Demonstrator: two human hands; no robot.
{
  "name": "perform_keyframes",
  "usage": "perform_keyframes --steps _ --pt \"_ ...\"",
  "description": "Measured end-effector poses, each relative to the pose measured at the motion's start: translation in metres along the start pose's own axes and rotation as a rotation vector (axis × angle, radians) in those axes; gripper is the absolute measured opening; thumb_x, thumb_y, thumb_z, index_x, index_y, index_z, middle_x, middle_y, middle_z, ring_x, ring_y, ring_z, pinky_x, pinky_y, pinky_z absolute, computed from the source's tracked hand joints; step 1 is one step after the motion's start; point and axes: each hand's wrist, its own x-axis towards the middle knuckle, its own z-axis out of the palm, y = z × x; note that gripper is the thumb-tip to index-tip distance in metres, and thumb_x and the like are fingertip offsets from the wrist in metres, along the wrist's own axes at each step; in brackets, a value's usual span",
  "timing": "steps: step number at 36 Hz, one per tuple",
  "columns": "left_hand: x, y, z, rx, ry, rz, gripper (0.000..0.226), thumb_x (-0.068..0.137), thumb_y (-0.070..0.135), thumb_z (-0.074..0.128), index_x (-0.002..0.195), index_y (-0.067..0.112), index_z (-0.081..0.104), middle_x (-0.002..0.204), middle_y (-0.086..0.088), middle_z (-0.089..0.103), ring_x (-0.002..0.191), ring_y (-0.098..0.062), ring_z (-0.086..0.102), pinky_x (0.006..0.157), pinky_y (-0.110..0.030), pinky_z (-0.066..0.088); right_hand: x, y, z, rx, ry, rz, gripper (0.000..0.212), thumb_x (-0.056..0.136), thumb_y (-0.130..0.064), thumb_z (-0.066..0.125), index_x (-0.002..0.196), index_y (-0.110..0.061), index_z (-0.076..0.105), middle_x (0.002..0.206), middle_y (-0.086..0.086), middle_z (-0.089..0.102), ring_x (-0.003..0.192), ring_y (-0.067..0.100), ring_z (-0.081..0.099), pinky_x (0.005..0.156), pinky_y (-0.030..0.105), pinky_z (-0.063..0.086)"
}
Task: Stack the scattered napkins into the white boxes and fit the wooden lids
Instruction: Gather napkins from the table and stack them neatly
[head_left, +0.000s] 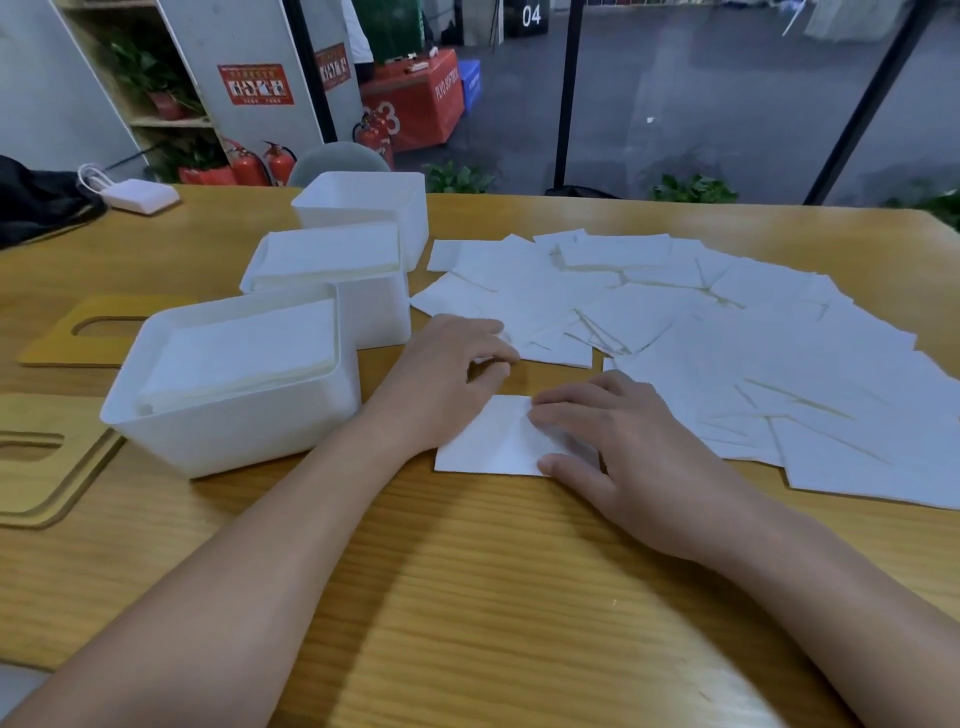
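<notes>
Three white boxes stand in a row at centre left: the nearest box (234, 441) and the middle box (374, 317) are filled with stacked napkins, and the far box (410, 208) looks empty. Scattered napkins (727, 332) cover the right half of the table. One single napkin (493, 441) lies flat in front of me. My right hand (618, 457) rests on its right side, fingers spread, thumb at its lower edge. My left hand (447, 374) hovers just above it with fingers curled, pinching a napkin edge at the pile. Wooden lids (47, 332) (57, 483) lie left of the boxes.
A white charger with cable (137, 195) and a dark bag (36, 202) sit at the table's far left. Beyond the far table edge are plants, red fire extinguishers and a glass wall. Bare wood table (467, 597) lies nearest me.
</notes>
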Motion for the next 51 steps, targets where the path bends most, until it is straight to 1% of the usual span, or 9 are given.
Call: perform_keyframes --steps 6,15,20,23,29,33,39,45,51 --pt "-0.004 0.007 -0.007 0.02 0.008 -0.005 0.015 0.104 0.021 0.07 0.112 0.015 0.081 0.118 -0.001 0.077 0.113 -0.008 0.052 0.088 -0.019 0.039 0.001 0.008 0.002 -0.033 0.004 0.004 0.041 0.11 -0.044 0.05 0.148 -0.035 0.06 0.157 -0.026 0.049 0.138 0.009 0.036 0.121 0.037 0.029" --pt "0.0 0.001 -0.01 0.097 0.089 -0.118 0.026 0.106 0.02 0.067 0.128 0.022 0.08 0.128 0.009 0.077 0.12 -0.008 0.067 0.103 -0.022 0.05 0.001 0.008 0.001 0.003 0.009 -0.001 0.042 0.109 -0.045 0.053 0.149 -0.035 0.06 0.157 -0.027 0.048 0.138 0.006 0.036 0.12 0.037 0.034" --pt "0.0 0.002 -0.01 0.059 0.209 -0.078 0.007 0.096 0.019 0.079 0.1 0.025 0.078 0.093 0.014 0.072 0.089 -0.005 0.064 0.08 -0.018 0.05 0.003 0.008 0.001 -0.001 0.046 0.001 0.039 0.106 -0.045 0.061 0.142 -0.031 0.066 0.151 -0.024 0.056 0.134 0.008 0.043 0.119 0.034 0.032" --pt "0.0 0.005 -0.012 0.035 0.246 -0.036 0.02 0.092 0.013 0.081 0.093 0.027 0.067 0.085 0.012 0.067 0.084 -0.008 0.061 0.071 -0.019 0.047 0.004 0.009 0.001 0.02 0.117 0.029 0.041 0.102 -0.044 0.068 0.141 -0.031 0.066 0.145 -0.021 0.061 0.133 0.008 0.048 0.118 0.029 0.03" --pt "-0.004 0.011 -0.014 -0.065 0.169 0.066 0.038 0.098 0.004 0.07 0.126 0.03 0.067 0.098 0.014 0.065 0.096 -0.008 0.063 0.082 -0.023 0.052 0.007 0.012 -0.003 0.091 0.299 0.144 0.072 0.094 -0.035 0.08 0.156 -0.034 0.044 0.157 -0.016 0.041 0.144 0.008 0.037 0.119 0.029 0.032" --pt "-0.006 0.016 -0.016 -0.213 0.103 0.169 0.027 0.096 0.002 0.075 0.105 0.028 0.078 0.101 0.008 0.069 0.103 -0.022 0.066 0.089 -0.026 0.051 0.01 0.016 -0.003 0.032 0.366 0.173 0.08 0.09 -0.033 0.084 0.159 -0.033 0.044 0.163 -0.008 0.034 0.148 0.016 0.03 0.121 0.037 0.027" --pt "-0.007 0.019 -0.017 -0.297 0.117 0.141 0.006 0.1 0.022 0.079 0.095 0.025 0.077 0.095 0.01 0.069 0.096 -0.022 0.066 0.081 -0.035 0.052 0.013 0.028 -0.003 0.089 0.51 0.146 0.005 0.101 -0.024 0.073 0.104 -0.026 0.078 0.11 -0.015 0.074 0.11 0.019 0.06 0.098 0.045 0.045" --pt "-0.006 0.019 -0.025 -0.349 0.182 0.065 0.02 0.108 0.027 0.067 0.09 0.022 0.073 0.068 0.014 0.058 0.052 -0.013 0.042 0.054 -0.029 0.035 0.008 0.016 -0.014 0.546 0.5 0.267 0.011 0.106 -0.027 0.067 0.097 -0.023 0.072 0.079 -0.003 0.071 0.074 0.017 0.067 0.063 0.032 0.047" --pt "-0.007 0.015 -0.039 -0.085 -0.145 -0.081 0.017 0.107 0.03 0.064 0.115 0.042 0.074 0.091 0.021 0.064 0.067 0.016 0.059 0.061 -0.017 0.042 0.009 0.01 -0.013 0.599 0.382 0.339 0.028 0.102 -0.029 0.074 0.127 -0.033 0.061 0.07 0.0 0.072 0.064 0.006 0.068 0.069 0.026 0.049"
